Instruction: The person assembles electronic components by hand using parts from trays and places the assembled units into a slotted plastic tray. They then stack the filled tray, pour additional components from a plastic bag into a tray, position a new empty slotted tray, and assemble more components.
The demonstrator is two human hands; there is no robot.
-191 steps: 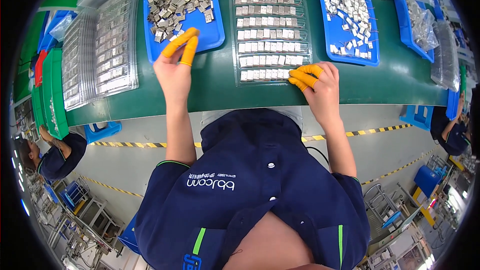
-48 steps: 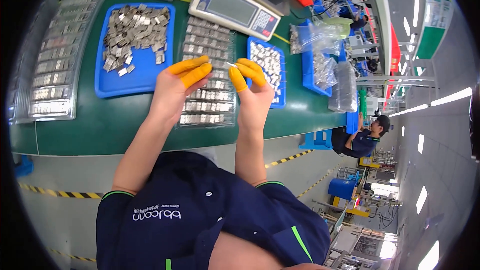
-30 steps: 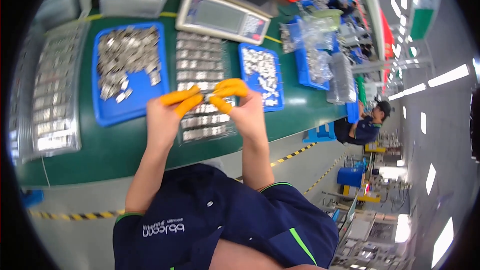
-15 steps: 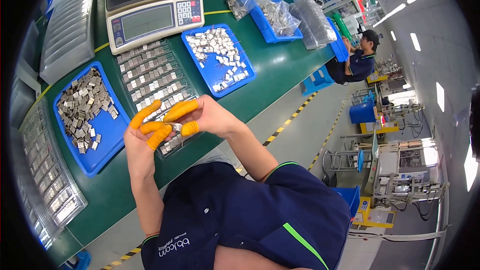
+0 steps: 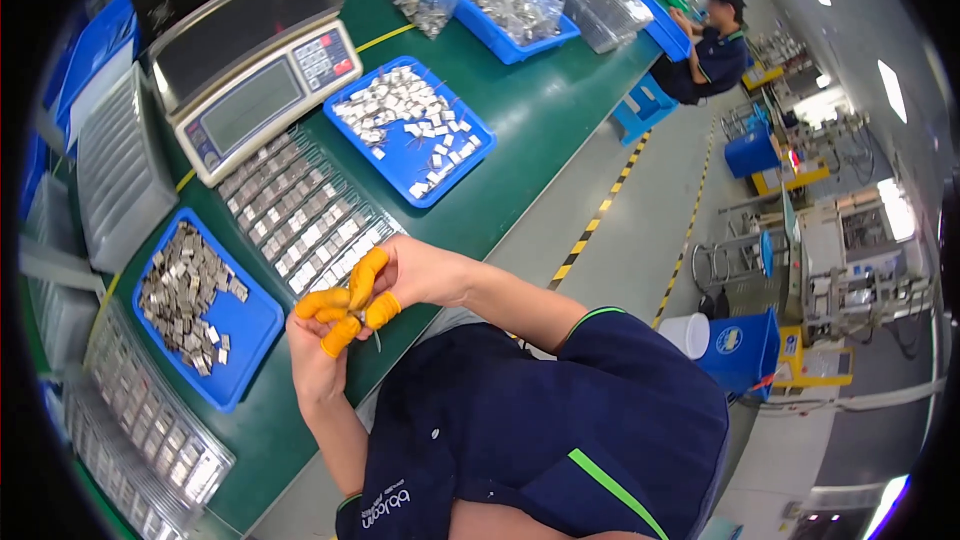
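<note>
Head view: fingertips of my left hand and right hand meet, pinching small part, mostly hidden, near rowed metal parts; step in hand looks like close two-handed work; next move calls for steady pinch

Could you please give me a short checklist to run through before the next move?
1. Yellow finger covers on the left hand and right hand: ok.
2. Small piece (colour unclear) held between the hands, fully visible: not ok, mostly covered.
3. Clear rectangular plastic tray, every slot filled: cannot tell, hands overlap its near end.
4. Blue rectangular plastic tray, loose grey metallic pieces inside: ok.
5. Second blue rectangular plastic tray, loose white wired pieces inside: ok.
</note>
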